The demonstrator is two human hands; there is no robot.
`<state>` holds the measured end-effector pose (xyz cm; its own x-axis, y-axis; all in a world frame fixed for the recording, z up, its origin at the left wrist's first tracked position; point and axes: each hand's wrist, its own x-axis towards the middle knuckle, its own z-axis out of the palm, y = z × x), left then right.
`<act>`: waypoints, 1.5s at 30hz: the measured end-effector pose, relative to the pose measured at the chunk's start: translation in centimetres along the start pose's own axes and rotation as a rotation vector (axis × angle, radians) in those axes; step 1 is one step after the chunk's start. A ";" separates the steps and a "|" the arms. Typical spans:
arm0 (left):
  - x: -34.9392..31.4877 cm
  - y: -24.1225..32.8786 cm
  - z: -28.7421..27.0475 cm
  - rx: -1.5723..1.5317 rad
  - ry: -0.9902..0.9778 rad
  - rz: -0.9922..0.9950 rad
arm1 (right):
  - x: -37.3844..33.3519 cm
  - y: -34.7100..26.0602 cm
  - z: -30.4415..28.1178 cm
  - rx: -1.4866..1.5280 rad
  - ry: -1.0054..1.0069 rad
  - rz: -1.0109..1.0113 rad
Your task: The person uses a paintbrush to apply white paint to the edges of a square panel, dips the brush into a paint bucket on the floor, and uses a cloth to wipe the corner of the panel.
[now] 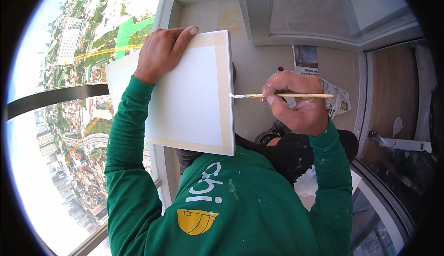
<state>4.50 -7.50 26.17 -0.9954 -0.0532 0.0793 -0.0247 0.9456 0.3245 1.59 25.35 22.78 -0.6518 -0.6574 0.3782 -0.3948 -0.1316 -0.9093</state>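
A white canvas (185, 103), with a beige tape border (224, 85) along its margins, stands tilted before my chest. My left hand (161, 55) grips its far edge from above, the thumb pointing right; some of the fingers are hidden. Between the thumb and fingers of my right hand (300, 101) is a thin wooden paintbrush (286, 95), held level. Its white-coated tip meets the canvas's right side edge. Paint specks mark the right hand.
Tall windows (55, 94) on the left look out over a city. Newspaper sheets (340, 98) lie on the tiled floor (259, 71) beyond my right hand. A framed glass panel (319, 11) stands at the far right. My bent leg (300, 156) is under my right forearm.
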 end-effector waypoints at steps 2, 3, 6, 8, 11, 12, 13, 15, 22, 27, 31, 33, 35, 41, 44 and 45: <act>0.1 0.0 0.0 0.016 -0.005 0.002 | -0.2 0.5 0.0 0.051 0.002 0.014; 0.1 0.0 0.0 0.020 -0.005 0.003 | -0.1 0.3 -0.1 0.062 -0.002 0.020; 0.0 -0.2 0.1 0.022 0.003 0.001 | 0.1 0.7 -0.2 0.052 -0.003 0.015; 0.1 -0.4 0.3 0.013 0.016 -0.003 | 0.2 0.5 0.0 0.059 0.040 0.035; 0.1 -0.2 0.2 0.000 0.015 -0.009 | 0.5 -0.1 0.1 0.039 0.124 0.027; 0.1 -0.3 0.3 0.000 0.011 -0.015 | 0.6 0.2 0.0 -0.017 0.130 -0.032; 0.1 -0.2 0.3 0.000 0.007 -0.020 | 0.4 0.4 0.0 -0.031 0.136 -0.060; 0.1 -0.1 0.3 0.003 0.003 -0.022 | 0.0 1.1 0.2 -0.016 0.145 -0.085; 0.1 -0.1 0.2 0.005 -0.002 -0.014 | -0.2 -1.0 0.0 0.017 -0.018 0.023; 0.1 -0.1 0.2 0.008 0.006 -0.019 | -0.7 0.3 0.1 0.086 -0.023 0.048; 0.1 -0.3 0.3 0.022 0.009 -0.011 | 0.1 0.9 0.2 0.061 0.054 0.000; 0.1 -0.3 0.3 0.019 0.011 -0.009 | 0.6 0.4 0.2 0.044 0.092 0.002; 0.1 -0.2 0.3 0.016 0.007 -0.011 | 0.8 0.1 0.1 0.031 0.114 0.013; 0.2 0.3 0.2 -0.009 -0.015 0.003 | 1.5 1.1 0.1 0.046 0.180 -0.045; 0.3 0.6 0.2 -0.001 -0.013 0.019 | 1.8 1.3 0.1 0.041 0.210 -0.066; 0.3 0.6 0.2 -0.003 -0.010 0.021 | 1.9 1.3 0.1 0.042 0.229 -0.074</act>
<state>4.22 -6.87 26.25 -0.9966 -0.0302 0.0770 -0.0035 0.9456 0.3254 -0.07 23.87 22.29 -0.7539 -0.4602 0.4689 -0.4226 -0.2066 -0.8824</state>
